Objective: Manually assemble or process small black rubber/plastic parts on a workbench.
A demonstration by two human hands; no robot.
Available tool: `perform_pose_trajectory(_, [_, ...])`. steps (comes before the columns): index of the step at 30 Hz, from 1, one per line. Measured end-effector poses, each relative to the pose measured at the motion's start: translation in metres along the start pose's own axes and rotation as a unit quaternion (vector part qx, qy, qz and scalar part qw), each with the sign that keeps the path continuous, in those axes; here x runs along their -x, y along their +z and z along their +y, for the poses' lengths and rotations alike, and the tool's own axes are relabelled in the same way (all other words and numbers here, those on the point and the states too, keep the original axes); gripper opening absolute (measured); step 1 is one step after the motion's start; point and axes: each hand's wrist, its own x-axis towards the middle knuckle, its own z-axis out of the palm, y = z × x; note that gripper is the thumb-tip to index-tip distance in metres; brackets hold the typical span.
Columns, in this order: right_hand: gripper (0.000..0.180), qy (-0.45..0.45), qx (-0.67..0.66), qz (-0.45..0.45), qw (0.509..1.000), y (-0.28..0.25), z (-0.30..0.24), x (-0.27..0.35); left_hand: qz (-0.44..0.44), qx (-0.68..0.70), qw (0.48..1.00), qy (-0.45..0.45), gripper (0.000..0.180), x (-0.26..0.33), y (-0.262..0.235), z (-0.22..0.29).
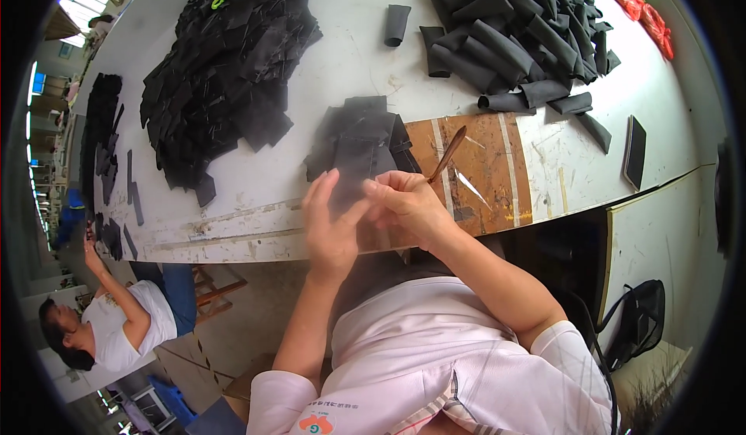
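Observation:
My left hand (329, 221) is blurred at the table's front edge, a smeared black piece of fabric (351, 169) between its thumb and fingers. Close beside it, the right hand (410, 204) has thumb and fingertips pinched together near the same piece. From behind the right hand's knuckles a slim brown stick-like tool (449, 153) slants up and to the right; its lower end is hidden, and it appears to be gripped in that hand. Just beyond both hands lies a small stack of black fabric pieces (365, 115).
A large heap of flat black pieces (233, 62) covers the left side, with rolled black tubes (505, 31) at the back right. A brown board (501, 171) carries a white sliver (472, 188). Rightward lies a dark flat rectangular object (635, 153). Another person (128, 318) sits at left.

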Motion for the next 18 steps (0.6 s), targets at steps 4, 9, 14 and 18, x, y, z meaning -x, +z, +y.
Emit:
perform_pose_trajectory(4, [0.018, 0.003, -0.159, -0.011, 0.987, 0.002, 0.007, -0.015, 0.065, 0.083, 0.99, -0.095, 0.029, 0.003, -0.004, 0.005])
perform_pose_trajectory(9, [0.01, -0.016, -0.181, -0.03, 0.983, 0.007, 0.003, -0.008, 0.163, 0.423, 0.786, -0.42, 0.025, -0.009, -0.015, 0.021])
perform_pose_trajectory(14, [0.009, -0.015, -0.201, -0.026, 0.979, 0.01, -0.006, 0.006, 0.095, 0.523, 0.689, -0.493, 0.012, -0.018, -0.016, 0.022])
perform_pose_trajectory(18, [0.011, 0.0, -0.248, -0.038, 0.968, 0.008, -0.01, 0.012, 0.062, 0.511, 0.731, -0.449, 0.01, -0.019, -0.017, 0.025])
